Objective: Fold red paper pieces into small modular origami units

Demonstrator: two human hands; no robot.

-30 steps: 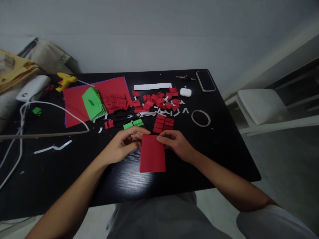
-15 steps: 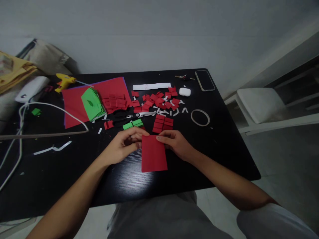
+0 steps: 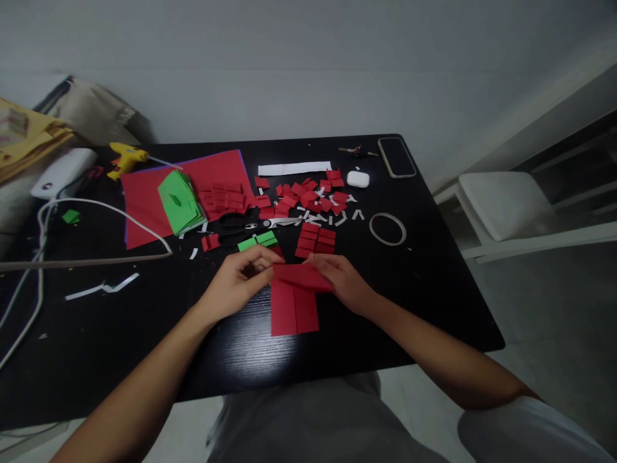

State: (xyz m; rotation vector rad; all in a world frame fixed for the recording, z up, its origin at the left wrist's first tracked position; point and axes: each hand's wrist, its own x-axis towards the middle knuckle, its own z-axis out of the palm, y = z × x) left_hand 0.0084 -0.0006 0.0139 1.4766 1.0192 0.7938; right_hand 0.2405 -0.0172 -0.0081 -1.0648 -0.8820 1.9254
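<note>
I'm getting a dim, greyish view, with the wall [image 3: 308,96] dull and flat. One patch of whitish glare sits on the black table [image 3: 260,354] near its front edge, bright enough to bring out the grain. The red paper [image 3: 295,312] reads clearly in colour, but its surface detail looks soft to me. Deep shadow fills the far right behind the chair [image 3: 501,206]. Toward the sides my picture stretches, and the yellow bag [image 3: 33,138] looks smeared.
</note>
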